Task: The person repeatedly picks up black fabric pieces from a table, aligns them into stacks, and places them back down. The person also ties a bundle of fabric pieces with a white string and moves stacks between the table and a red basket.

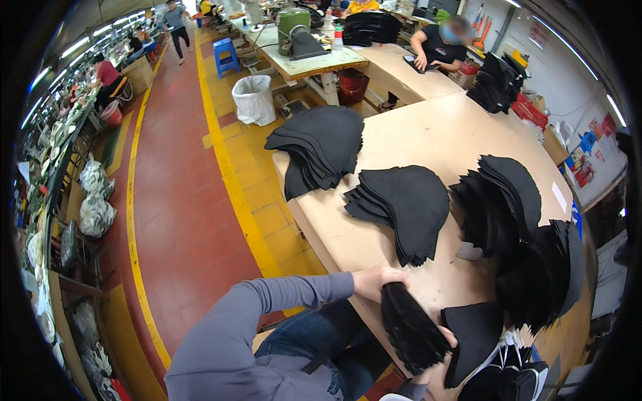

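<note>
Between both my hands, at the table's near edge, is a stack of black curved fabric pieces (411, 329), its layered edges turned up. My left hand (378, 283) is closed round its far end. My right hand (447, 338) grips the near end, its fingers partly hidden by the stack. Just right of that hand, one flat black piece (473, 337) lies on the tan table (428, 137). Fanned black stacks lie beyond, one in the middle (408, 204) and another at the table's left corner (321, 144).
More black stacks (535, 274) crowd the right side, with white-edged black pieces (505, 377) near me. A green machine (294, 33) stands on a farther table. A co-worker (441, 47) sits at the back. On the left runs a red aisle (177, 187); a white-lined bin (253, 99) stands beside it.
</note>
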Demonstrator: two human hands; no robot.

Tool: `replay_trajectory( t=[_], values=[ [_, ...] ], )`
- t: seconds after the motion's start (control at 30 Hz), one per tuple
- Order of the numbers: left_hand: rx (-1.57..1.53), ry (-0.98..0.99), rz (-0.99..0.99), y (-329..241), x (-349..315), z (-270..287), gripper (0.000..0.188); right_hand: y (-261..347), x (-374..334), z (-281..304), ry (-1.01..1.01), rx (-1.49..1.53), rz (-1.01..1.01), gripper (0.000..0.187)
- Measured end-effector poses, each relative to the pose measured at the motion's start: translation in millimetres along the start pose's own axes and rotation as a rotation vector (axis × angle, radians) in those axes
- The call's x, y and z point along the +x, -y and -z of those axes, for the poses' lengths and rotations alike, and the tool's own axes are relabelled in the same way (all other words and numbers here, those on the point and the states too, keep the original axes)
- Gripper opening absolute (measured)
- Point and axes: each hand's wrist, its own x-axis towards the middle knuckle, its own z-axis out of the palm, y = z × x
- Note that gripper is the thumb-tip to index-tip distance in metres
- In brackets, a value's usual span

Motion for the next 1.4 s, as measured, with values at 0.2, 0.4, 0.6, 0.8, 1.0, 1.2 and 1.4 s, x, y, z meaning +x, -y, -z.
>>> replay_trajectory(
  t=[0.2,0.4,0.6,0.8,1.0,1.2,1.4],
  values=[
    [0.126,0.115,-0.028,-8.7,25.2,-2.7,0.039,50.2,16.8,18.2,-0.058,-0.299,-0.125,0.017],
    [-0.041,0.13,0.349,-52.5,47.4,85.7,0.034,92.8,-0.9,-8.3,-0.11,0.009,-0.509,0.052],
    [1.196,0.076,0.493,26.0,32.9,275.0,0.081,79.1,3.0,-12.3,0.013,0.025,-0.844,0.044],
    [1.0,0.388,0.609,43.6,37.2,344.8,0.059,69.9,-4.0,-8.5,-0.03,0.038,-0.8,0.043],
    [1.032,0.379,0.443,61.1,16.5,336.9,0.065,75.6,-6.0,-10.9,-0.061,-0.006,-0.795,0.04],
    [1.469,0.359,0.138,83.9,4.0,325.4,0.061,70.7,-7.6,-10.4,-0.083,-0.03,-0.755,0.038],
    [1.142,-0.327,0.321,101.3,-3.1,295.0,0.033,72.6,-3.1,-13.8,-0.063,-0.059,-0.723,0.04]
  ],
)
